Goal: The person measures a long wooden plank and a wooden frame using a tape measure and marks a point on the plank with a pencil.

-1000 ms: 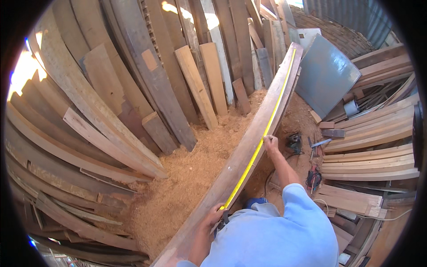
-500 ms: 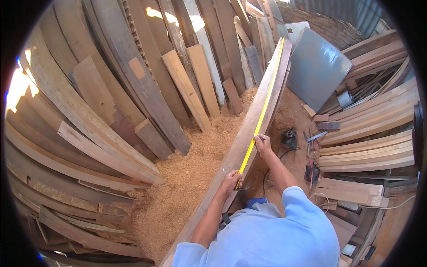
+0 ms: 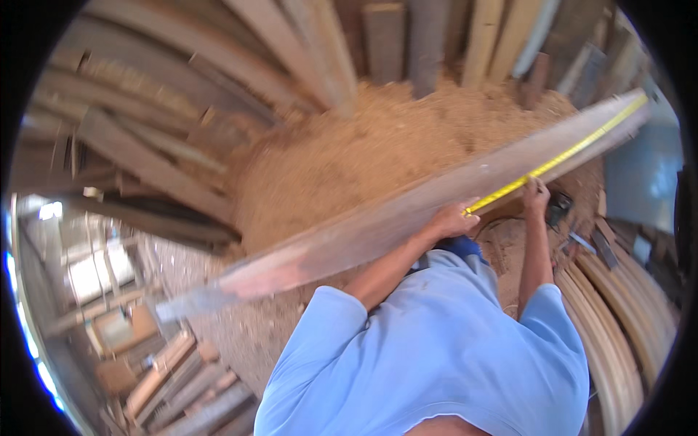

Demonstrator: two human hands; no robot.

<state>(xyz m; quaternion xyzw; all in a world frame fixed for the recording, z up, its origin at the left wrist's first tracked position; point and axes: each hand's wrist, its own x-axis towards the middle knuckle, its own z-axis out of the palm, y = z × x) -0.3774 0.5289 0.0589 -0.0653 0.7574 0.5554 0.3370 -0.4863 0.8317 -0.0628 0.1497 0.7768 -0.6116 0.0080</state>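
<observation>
A long wooden plank (image 3: 392, 211) runs from the lower left to the upper right in front of me. Along its right part stretches the yellow blade of a tape measure (image 3: 582, 145), reaching the plank's far right end. My left hand (image 3: 449, 220) is closed on the tape's near end, over the plank; the tape's case is hidden by the hand. Farther along, my right hand (image 3: 536, 196) has its fingers closed against the tape's near edge. Whatever is between those fingers is too blurred to make out.
Sawdust (image 3: 378, 145) covers the floor beyond the plank, with boards (image 3: 385, 43) leaning behind it. A dark power tool (image 3: 558, 207) lies right of my right hand. Stacked planks (image 3: 603, 341) stand at the right, offcuts (image 3: 189, 378) at the lower left.
The view has swung to the left, so the plank now lies more crosswise and its left end shows. Both hands stay at the tape on the plank.
</observation>
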